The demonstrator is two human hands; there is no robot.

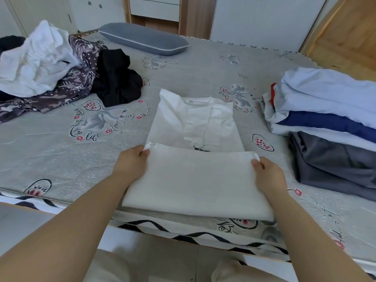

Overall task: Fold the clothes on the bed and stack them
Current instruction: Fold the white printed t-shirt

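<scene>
Your left hand (133, 159) and right hand (266, 174) each pinch a corner of the white shirt (195, 151) at centre frame, its hem folded up. Folded stack (329, 119) lies right; unfolded pile (48, 64) upper left.

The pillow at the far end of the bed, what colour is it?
The pillow is grey-blue with a thin white edge line, seen in the head view.
</scene>
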